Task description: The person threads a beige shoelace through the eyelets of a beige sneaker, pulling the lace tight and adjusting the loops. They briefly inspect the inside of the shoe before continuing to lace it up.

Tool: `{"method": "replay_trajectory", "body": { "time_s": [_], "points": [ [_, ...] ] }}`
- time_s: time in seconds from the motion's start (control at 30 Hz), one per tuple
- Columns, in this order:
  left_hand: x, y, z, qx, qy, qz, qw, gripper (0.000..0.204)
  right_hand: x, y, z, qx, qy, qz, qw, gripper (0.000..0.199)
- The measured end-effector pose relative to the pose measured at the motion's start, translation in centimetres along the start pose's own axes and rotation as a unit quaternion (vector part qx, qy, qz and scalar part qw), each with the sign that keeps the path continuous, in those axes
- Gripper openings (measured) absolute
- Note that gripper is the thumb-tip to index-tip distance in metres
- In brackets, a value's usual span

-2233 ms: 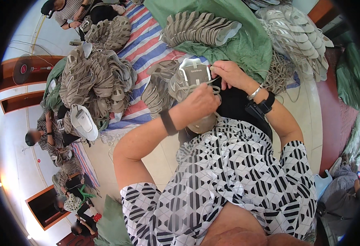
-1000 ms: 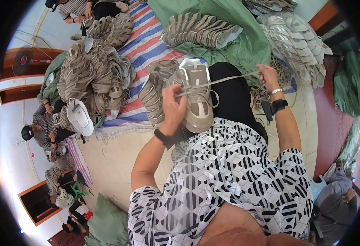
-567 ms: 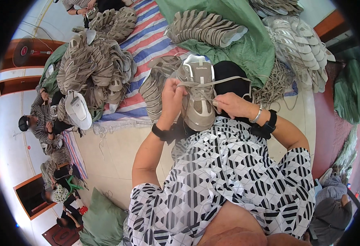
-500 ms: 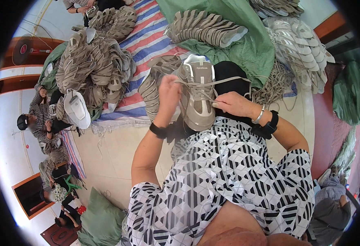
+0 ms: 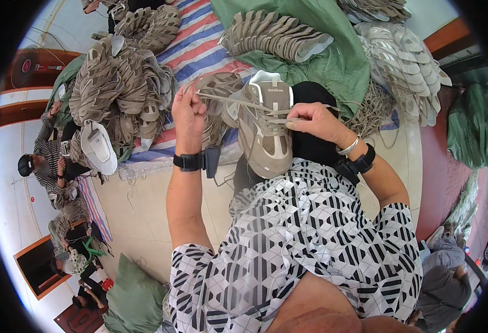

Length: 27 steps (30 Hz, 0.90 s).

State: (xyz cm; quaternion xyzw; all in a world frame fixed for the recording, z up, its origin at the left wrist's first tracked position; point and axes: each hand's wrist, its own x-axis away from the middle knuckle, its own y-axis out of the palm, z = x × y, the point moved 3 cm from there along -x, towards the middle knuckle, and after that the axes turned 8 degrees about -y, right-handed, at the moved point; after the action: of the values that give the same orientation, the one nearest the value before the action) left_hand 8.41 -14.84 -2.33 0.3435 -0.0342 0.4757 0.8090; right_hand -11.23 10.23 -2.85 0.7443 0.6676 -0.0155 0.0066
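A taupe shoe upper point(image 5: 264, 145) with white trim rests on my lap, its toe toward me. A flat taupe shoelace point(image 5: 230, 100) runs through its upper eyelets. My left hand point(image 5: 189, 114), left of the shoe, is closed on the lace and holds it taut out to the side. At the shoe's right edge, my right hand point(image 5: 316, 122) pinches the lace close to the eyelets. Another length of lace trails to the right over my dark-clad knee point(image 5: 313, 97).
Stacked taupe uppers point(image 5: 124, 83) lie on a striped sheet point(image 5: 196, 41) at left. More uppers point(image 5: 277, 36) lie on green cloth point(image 5: 338, 61). Loose laces point(image 5: 371, 111) heap beside pale uppers point(image 5: 408, 66) at right. Other people point(image 5: 46, 150) sit along the left.
My left hand has moved left, away from the shoe, drawing the lace out sideways. My right hand has shifted slightly up and stays at the shoe's right edge.
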Motion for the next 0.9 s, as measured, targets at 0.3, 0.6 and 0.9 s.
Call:
{"method": "replay_trajectory", "body": {
  "time_s": [0.3,0.6,0.9],
  "points": [
    [1.3,-4.2,5.6,-0.009,0.116,0.116,0.986,0.006,0.8,-1.1,-0.6,0.153,-0.065,0.252,0.953,0.013],
    [1.0,-12.9,1.8,-0.218,-0.022,0.14,0.966,0.021,4.0,-5.0,2.9,0.034,0.116,0.073,0.99,0.023],
    [0.8,-10.6,-5.4,-0.561,0.048,0.057,0.824,0.053,7.7,-12.9,7.6,0.243,0.153,0.223,0.931,0.019]
  ]
}}
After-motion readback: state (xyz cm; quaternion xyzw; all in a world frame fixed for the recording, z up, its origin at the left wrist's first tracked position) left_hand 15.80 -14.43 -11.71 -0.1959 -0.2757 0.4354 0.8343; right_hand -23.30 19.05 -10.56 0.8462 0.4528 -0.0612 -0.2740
